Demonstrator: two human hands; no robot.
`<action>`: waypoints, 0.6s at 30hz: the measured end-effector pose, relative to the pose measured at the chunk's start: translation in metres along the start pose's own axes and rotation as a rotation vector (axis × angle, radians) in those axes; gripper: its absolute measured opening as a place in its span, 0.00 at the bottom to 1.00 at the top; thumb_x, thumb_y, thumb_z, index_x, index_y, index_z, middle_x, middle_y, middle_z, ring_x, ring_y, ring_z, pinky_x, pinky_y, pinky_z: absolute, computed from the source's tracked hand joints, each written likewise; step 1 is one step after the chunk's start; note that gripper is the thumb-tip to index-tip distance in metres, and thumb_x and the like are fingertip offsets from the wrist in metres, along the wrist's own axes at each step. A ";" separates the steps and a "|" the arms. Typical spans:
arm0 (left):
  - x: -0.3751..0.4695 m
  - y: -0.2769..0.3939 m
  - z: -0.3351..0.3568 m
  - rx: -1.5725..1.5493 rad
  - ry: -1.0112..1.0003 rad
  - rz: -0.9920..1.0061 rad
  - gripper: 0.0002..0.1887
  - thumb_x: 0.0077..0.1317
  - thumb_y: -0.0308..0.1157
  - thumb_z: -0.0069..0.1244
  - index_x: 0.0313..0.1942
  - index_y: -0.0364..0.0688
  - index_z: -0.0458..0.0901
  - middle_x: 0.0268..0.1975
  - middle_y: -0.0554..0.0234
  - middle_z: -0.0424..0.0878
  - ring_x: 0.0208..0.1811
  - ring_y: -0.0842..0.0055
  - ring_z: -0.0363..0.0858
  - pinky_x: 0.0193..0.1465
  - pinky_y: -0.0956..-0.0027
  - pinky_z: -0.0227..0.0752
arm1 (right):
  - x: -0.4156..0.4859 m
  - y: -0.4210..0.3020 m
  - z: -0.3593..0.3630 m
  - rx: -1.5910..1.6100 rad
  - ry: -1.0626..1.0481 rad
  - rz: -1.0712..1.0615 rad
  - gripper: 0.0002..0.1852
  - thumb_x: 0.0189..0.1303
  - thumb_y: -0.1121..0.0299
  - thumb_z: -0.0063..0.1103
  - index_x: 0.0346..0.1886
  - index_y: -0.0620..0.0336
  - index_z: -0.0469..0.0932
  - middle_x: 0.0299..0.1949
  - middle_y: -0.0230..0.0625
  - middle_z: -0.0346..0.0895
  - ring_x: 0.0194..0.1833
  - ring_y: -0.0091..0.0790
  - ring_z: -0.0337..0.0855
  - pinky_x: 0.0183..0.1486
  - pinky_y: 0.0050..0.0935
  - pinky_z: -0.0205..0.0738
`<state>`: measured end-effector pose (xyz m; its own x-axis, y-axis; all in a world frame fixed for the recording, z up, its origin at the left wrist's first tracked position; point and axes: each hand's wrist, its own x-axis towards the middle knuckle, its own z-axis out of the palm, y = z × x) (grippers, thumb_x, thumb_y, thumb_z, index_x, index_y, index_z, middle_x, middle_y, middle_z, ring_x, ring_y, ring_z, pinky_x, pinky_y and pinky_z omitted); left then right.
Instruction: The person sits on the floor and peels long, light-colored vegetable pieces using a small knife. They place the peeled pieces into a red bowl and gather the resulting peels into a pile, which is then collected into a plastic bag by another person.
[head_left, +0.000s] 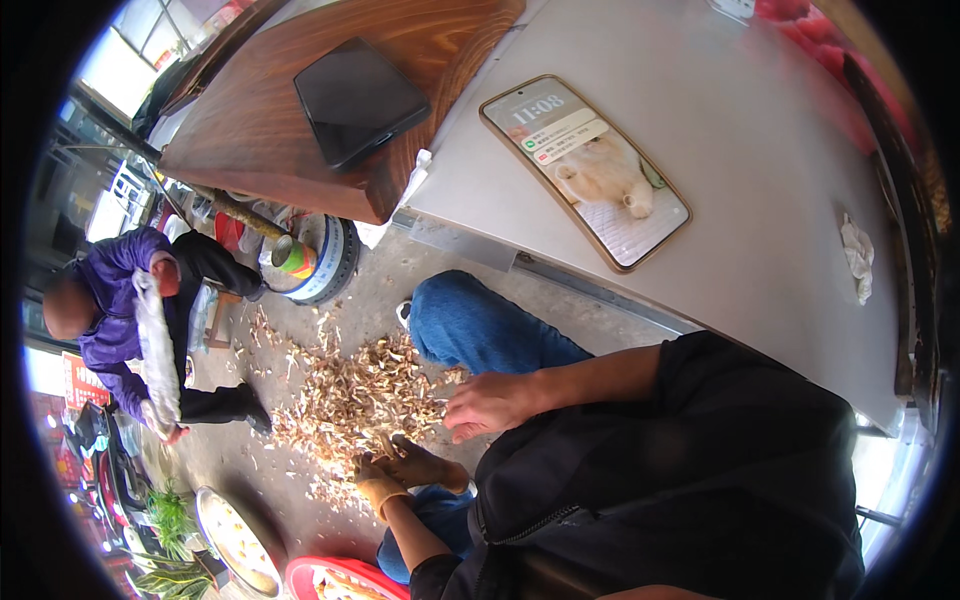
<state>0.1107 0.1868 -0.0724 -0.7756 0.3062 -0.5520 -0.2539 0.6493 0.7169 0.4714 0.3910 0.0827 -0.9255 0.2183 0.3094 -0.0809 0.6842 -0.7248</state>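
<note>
On my left hand (373, 480) is a tan-and-dark work glove. Its fingers close on the end of a loose brown glove (424, 463), whose cuff points back toward me. My right hand (487, 409) is bare and holds nothing, its fingers loosely bent and apart above my lap. Below and beyond both hands, a spread heap of pale brown peelings (360, 394) covers the floor. A red basin (296, 576) with pale pieces in it stands near my left knee, cut off by the picture's bottom edge. Beside it is a wide metal basin (259, 551) with pale chunks inside.
A grey tabletop (750, 187) to my right holds a lit smartphone (589, 172) and crumpled tissue (857, 259). A black phone (361, 103) lies on a wooden board (247, 161). Across the heap sits a person (124, 322) holding a whitish bag. A tire-like round stand (322, 259) carries a can (292, 256).
</note>
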 end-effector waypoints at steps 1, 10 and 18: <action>-0.004 0.001 0.000 -0.013 0.004 0.014 0.24 0.79 0.48 0.39 0.57 0.38 0.83 0.45 0.49 0.89 0.41 0.60 0.87 0.41 0.56 0.81 | 0.000 0.000 0.001 0.001 -0.004 0.000 0.16 0.71 0.54 0.62 0.44 0.58 0.80 0.39 0.38 0.82 0.45 0.46 0.83 0.47 0.44 0.77; -0.019 0.027 -0.004 -0.524 -0.137 0.057 0.26 0.77 0.49 0.41 0.61 0.38 0.80 0.55 0.50 0.83 0.52 0.64 0.83 0.55 0.59 0.78 | 0.002 0.021 0.027 0.109 -0.086 0.153 0.14 0.70 0.61 0.63 0.52 0.60 0.79 0.44 0.43 0.82 0.48 0.48 0.84 0.50 0.45 0.78; -0.017 0.045 -0.024 -0.641 -0.266 0.589 0.26 0.83 0.50 0.35 0.59 0.34 0.77 0.53 0.56 0.80 0.51 0.69 0.81 0.59 0.61 0.76 | 0.073 0.083 0.072 0.860 0.060 0.698 0.20 0.76 0.67 0.55 0.67 0.63 0.74 0.58 0.37 0.81 0.55 0.27 0.81 0.59 0.31 0.76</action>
<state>0.0983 0.1944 -0.0203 -0.7430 0.6678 -0.0448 -0.1932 -0.1499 0.9696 0.3706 0.4135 0.0011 -0.8502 0.4171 -0.3213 0.2003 -0.3082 -0.9300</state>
